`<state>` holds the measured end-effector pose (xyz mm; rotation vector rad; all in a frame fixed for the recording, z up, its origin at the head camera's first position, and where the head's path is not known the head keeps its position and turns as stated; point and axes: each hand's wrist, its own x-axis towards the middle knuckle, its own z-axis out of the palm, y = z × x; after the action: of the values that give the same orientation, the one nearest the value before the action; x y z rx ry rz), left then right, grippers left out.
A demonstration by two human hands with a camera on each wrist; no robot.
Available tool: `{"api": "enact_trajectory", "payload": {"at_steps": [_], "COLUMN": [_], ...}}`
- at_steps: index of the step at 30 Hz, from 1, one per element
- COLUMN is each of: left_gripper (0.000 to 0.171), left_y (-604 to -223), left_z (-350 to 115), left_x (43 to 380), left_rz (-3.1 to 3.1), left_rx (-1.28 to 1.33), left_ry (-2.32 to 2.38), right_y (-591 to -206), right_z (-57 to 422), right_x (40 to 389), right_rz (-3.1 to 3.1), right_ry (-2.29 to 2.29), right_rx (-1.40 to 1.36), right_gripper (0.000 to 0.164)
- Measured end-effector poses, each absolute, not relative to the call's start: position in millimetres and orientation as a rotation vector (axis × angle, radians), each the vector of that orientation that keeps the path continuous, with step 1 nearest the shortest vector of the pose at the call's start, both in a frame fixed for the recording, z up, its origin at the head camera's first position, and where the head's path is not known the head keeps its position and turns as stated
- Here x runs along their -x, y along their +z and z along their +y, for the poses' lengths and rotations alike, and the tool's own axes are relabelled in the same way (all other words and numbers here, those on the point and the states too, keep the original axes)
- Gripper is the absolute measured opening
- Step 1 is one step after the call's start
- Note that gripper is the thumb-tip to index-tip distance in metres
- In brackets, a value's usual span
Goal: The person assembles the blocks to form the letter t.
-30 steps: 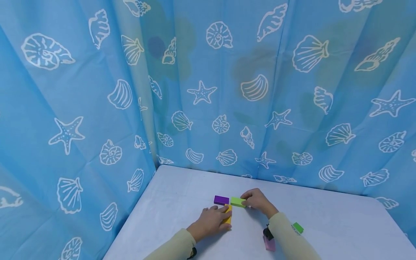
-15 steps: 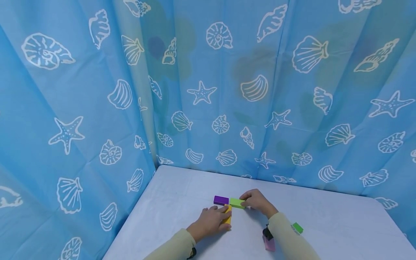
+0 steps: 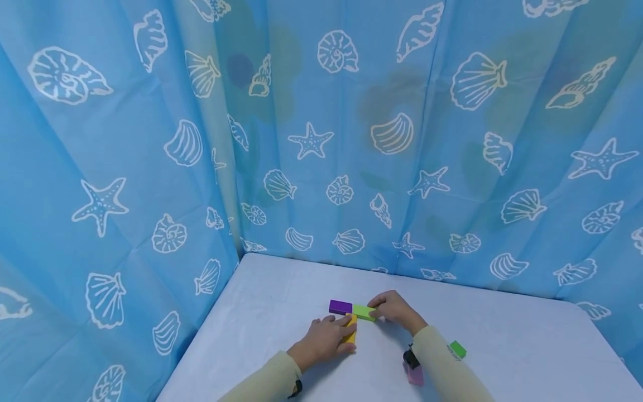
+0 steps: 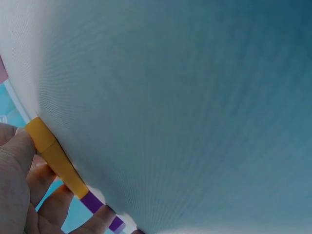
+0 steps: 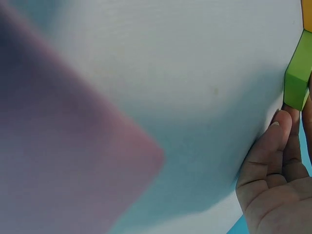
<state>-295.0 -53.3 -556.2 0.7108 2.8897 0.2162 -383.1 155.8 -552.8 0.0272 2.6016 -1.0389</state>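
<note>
In the head view my left hand holds a yellow block, which lies lengthwise away from me on the white table. The left wrist view has the thumb at the near end of this yellow block and fingers along its side. My right hand pinches the right end of a light green block. That block lies crosswise, its left end against a purple block. The yellow block's far end meets these two near their joint. Fingers partly cover the light green block in the right wrist view.
A pink block lies under the right wrist, partly hidden. Beyond the right forearm is a green block, partly covered by the sleeve. Blue shell-patterned curtains hang behind and left of the white table.
The right hand has slid the light green block slightly left, closing the small gap to the purple block. The left hand stays on the yellow block. The head view has shifted slightly.
</note>
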Motion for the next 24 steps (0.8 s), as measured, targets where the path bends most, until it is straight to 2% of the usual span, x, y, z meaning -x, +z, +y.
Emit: {"api": "enact_trajectory", "payload": {"at_steps": [24], "left_gripper": [0.056], "left_y": [-559.3], "left_z": [-54.0], "left_x": [296.5], "left_rz": [2.894], "left_rx": [-0.717], "left_ry": [0.230], "right_y": [-549.9], "right_z": [154.5], "right_x": [378.9], "right_rz": [2.594], "right_ry": [-1.048], "right_rx": [0.031], "right_gripper": [0.022]}}
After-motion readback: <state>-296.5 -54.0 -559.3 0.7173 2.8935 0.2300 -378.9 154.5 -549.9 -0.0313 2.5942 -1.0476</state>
